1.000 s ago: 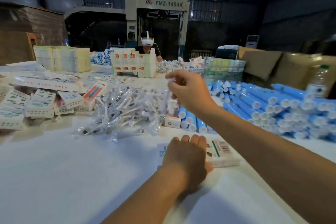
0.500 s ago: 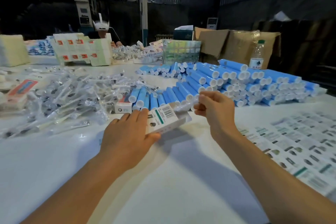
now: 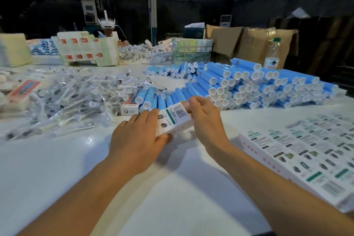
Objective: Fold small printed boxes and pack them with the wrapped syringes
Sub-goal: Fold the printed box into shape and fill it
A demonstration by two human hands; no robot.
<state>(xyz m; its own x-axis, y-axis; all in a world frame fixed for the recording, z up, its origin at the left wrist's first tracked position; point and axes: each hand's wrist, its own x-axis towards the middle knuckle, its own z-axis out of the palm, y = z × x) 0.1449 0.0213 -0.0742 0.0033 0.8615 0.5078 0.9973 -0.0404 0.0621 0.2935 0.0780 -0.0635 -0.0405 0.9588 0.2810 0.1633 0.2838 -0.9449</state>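
White box (image 3: 173, 119) between both hands (image 3: 137, 138).

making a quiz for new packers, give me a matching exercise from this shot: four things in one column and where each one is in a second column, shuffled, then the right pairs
Things
1. printed box
2. pile of wrapped syringes
3. stack of blue tubes
4. rows of flat printed boxes

Places
A. far right of the table, behind the hands
B. held between the left hand and the right hand
C. near right of the table
D. left of the table

Pairs: 1-B, 2-D, 3-A, 4-C
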